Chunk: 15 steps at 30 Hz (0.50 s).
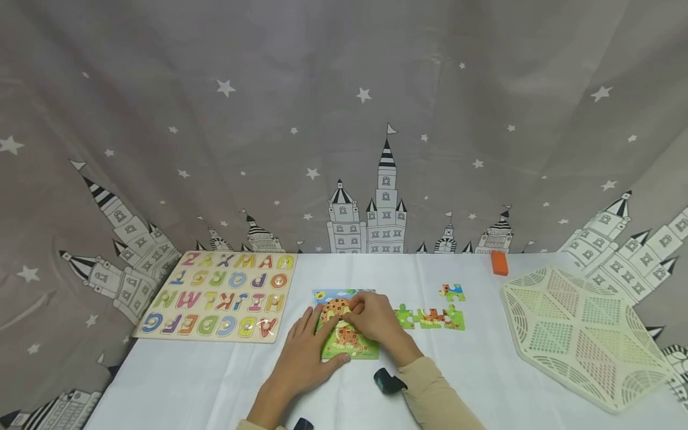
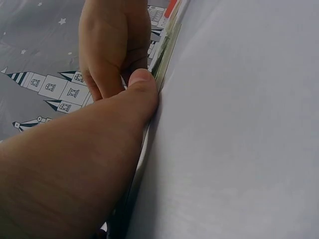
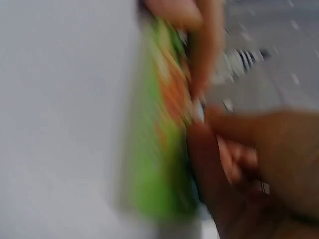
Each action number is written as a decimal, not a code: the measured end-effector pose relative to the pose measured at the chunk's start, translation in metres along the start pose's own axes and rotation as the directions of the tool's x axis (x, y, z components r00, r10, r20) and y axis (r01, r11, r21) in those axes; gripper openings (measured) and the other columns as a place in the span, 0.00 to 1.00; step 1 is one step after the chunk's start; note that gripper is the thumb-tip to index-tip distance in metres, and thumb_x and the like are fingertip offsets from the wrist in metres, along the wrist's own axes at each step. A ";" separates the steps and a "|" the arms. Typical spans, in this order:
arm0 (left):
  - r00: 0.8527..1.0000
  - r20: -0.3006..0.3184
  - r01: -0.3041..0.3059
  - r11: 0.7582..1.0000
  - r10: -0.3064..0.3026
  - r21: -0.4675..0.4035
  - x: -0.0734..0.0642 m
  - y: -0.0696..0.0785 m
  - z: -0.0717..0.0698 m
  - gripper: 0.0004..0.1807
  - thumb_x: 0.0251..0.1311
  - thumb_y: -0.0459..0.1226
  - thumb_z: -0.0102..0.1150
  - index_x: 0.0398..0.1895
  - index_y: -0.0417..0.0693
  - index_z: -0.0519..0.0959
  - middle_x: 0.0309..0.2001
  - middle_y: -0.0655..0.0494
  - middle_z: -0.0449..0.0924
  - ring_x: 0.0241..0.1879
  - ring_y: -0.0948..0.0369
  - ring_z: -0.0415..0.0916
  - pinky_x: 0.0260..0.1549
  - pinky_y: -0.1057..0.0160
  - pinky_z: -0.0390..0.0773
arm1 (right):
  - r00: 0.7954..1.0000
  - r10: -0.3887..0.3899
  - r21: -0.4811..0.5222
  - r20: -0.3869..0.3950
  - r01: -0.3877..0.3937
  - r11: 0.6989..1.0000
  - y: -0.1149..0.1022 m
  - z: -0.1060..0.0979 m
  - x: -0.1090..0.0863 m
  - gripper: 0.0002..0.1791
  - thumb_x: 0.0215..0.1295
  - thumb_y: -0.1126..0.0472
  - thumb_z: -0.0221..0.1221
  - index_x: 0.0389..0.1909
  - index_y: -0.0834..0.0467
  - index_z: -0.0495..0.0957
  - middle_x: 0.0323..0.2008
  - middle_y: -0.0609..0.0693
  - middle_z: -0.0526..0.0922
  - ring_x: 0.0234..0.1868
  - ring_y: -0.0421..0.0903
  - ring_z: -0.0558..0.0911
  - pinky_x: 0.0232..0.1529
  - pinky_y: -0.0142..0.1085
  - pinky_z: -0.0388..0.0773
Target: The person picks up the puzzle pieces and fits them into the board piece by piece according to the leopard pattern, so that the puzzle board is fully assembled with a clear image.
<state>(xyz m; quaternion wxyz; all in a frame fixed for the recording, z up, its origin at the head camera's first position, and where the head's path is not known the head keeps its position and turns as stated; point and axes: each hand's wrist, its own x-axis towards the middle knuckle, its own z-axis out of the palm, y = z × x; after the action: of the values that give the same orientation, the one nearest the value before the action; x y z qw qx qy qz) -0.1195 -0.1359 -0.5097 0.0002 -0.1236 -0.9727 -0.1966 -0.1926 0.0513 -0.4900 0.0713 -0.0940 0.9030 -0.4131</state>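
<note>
A jigsaw puzzle (image 1: 352, 349) with a spotted orange animal on green grass lies on the table in front of me. My left hand (image 1: 309, 352) rests on its left side, fingers extended over the picture and thumb along the lower edge. Over the upper right part, my right hand (image 1: 373, 319) pinches a puzzle piece between thumb and index finger, close above the picture; the fingers mostly hide the piece. In the blurred right wrist view, the puzzle (image 3: 154, 189) shows beside the right hand (image 3: 274, 159). Several loose puzzle pieces (image 1: 454, 318) lie right of it.
A wooden alphabet board (image 1: 209, 295) lies at the left. Another loose piece (image 1: 452, 292) is behind the row. An orange block (image 1: 499, 263) sits at the back edge, and a large hexagonal patterned board (image 1: 591, 334) lies at the right. A grey castle-print curtain (image 1: 301, 89) hangs behind.
</note>
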 end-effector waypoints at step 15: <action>1.000 -0.015 0.010 1.000 -0.011 -0.021 0.000 0.000 0.003 0.44 0.58 0.68 0.59 0.76 0.63 0.66 0.81 0.43 0.53 0.80 0.40 0.48 0.77 0.36 0.55 | 0.944 0.234 0.085 -0.234 -0.220 0.972 0.096 -0.126 -0.008 0.20 0.71 0.55 0.63 0.59 0.58 0.80 0.51 0.57 0.83 0.40 0.46 0.85 0.36 0.31 0.79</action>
<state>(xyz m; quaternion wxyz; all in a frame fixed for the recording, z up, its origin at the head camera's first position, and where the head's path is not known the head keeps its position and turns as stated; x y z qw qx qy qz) -0.1191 -0.1348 -0.5130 0.0053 -0.1170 -0.9712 -0.2075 -0.2210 0.2067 -0.4810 0.0103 0.0639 0.8975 -0.4362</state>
